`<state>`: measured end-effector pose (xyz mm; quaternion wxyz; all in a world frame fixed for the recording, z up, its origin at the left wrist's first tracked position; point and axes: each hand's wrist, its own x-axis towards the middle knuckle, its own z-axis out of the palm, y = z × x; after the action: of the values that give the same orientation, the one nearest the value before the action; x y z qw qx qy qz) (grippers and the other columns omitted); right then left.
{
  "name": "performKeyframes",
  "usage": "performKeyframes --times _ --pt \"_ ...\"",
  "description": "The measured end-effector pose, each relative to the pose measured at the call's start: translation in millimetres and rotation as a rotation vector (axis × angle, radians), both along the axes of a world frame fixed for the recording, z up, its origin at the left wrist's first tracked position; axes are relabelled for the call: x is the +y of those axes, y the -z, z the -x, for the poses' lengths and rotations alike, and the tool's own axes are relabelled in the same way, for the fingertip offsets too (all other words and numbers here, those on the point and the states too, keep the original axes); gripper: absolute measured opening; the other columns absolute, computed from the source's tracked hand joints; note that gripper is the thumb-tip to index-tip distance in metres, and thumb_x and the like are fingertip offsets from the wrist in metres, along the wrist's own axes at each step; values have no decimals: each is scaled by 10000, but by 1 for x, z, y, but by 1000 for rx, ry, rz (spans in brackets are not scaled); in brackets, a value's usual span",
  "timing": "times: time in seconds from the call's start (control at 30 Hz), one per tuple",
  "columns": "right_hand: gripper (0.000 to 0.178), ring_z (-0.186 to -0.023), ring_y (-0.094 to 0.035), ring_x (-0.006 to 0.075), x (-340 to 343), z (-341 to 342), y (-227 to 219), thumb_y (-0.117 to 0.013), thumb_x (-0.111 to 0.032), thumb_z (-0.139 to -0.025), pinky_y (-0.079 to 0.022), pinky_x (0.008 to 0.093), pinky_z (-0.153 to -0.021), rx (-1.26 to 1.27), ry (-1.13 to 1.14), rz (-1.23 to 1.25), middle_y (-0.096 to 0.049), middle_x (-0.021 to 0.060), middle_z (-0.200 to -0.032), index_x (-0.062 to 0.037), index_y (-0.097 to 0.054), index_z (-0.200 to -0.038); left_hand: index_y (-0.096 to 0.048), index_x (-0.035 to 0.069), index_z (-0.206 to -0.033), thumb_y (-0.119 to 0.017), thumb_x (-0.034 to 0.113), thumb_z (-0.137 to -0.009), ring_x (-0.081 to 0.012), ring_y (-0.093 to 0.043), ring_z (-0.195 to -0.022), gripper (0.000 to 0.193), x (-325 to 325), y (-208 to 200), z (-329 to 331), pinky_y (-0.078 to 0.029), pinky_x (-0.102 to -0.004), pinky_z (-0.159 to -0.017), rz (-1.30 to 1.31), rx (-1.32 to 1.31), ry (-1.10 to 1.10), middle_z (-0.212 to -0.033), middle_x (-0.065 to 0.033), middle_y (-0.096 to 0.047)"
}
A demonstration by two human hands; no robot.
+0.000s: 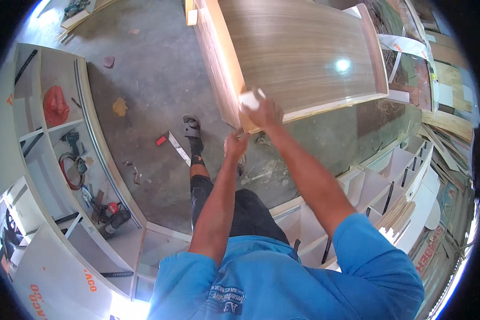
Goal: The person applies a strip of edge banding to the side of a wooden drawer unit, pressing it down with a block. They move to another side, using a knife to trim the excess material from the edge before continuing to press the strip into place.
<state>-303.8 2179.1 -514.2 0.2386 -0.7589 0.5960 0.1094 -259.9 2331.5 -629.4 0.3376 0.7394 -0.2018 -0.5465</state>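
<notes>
A large wood-grain cabinet box (304, 48) with raised light-coloured edges lies ahead of me, its near corner between my hands. My right hand (266, 113) is closed around a small white block-like piece (252, 100), slightly blurred, against the inside of that corner. Just below, my left hand (236, 145) has its fingers closed at the outer edge of the corner; its fingertips are partly hidden. The left side panel (213, 64) stands up along the box.
A white shelf unit (98, 160) lies at left, holding a cordless drill (72, 143), coiled hose (72, 170) and crumpled red bag (56, 106). A try square (178, 148) lies on the floor near my foot. More white compartments (368, 184) and wood strips (400, 216) are at right.
</notes>
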Motion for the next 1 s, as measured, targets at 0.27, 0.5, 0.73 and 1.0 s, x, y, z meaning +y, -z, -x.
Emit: performKeyframes --times 0.27,0.5,0.73,1.0 --pt "847 -1105 -655 453 -15 -6 11 -727 -601 -779 -517 537 -949 54 1 -4 -668 279 -1145 -172 -528 -1481 -742 15 -1170 -765 451 -849 -282 -726 -1009 542 -15 -9 -3 -533 -409 -908 -45 66 -51 -1055 -213 -752" --pt "817 -1102 -665 409 -107 -74 14 -730 -555 -789 -529 530 -929 12 -105 10 -680 253 -1167 -150 -538 -1473 -756 -43 -1086 -787 470 -841 -224 -727 -873 570 -36 -37 -17 -551 -367 -801 -219 65 -26 -935 -172 -767" --pt "821 -1164 -654 317 -241 -181 28 -669 -612 -828 -549 455 -946 -45 -170 50 -704 148 -1235 -137 -524 -1481 -742 -50 -1076 -804 411 -806 -347 -741 -925 538 -32 -32 -18 -550 -422 -840 -143 76 -106 -964 -253 -741" --pt "839 -1280 -602 320 -371 -297 23 -611 -641 -842 -524 458 -1014 93 -203 86 -662 138 -1338 -156 -488 -1515 -729 -47 -1116 -822 412 -784 -393 -712 -1004 574 -39 -35 -25 -538 -458 -884 -201 105 -44 -1059 -258 -725"
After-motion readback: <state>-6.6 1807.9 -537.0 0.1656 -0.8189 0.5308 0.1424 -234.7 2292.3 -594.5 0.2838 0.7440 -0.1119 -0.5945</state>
